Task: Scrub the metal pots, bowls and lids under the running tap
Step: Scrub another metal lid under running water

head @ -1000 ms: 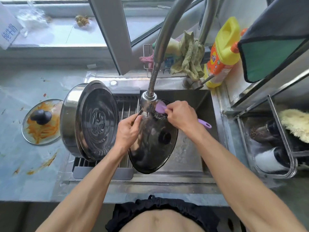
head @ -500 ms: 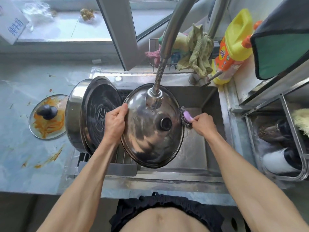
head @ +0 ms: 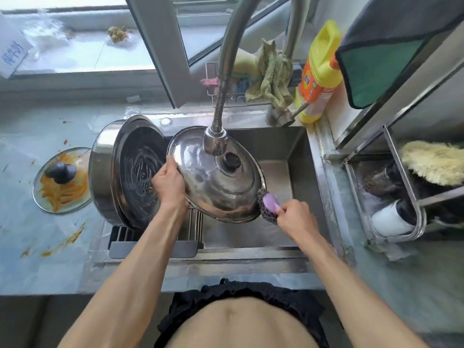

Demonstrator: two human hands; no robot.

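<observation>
A round metal lid [head: 221,187] with a black knob is held tilted over the sink [head: 283,151], right under the tap head [head: 215,141]. My left hand [head: 168,182] grips the lid's left rim. My right hand [head: 294,217] holds a purple-handled steel-wool scrubber [head: 267,205], whose wire pad touches the lid's lower right rim. A big metal pot [head: 120,169] lies on its side on the drain rack at the sink's left, its ridged bottom facing me.
A dirty glass lid [head: 61,182] with orange residue lies on the stained counter at left. Behind the sink stand a wire caddy with cloths [head: 271,76] and a yellow detergent bottle [head: 319,71]. A metal rack [head: 401,192] with items stands at right.
The lid has been turned with its knob side up and tilted. The scrubber has moved from the lid's top, past its right edge, down to its lower right rim.
</observation>
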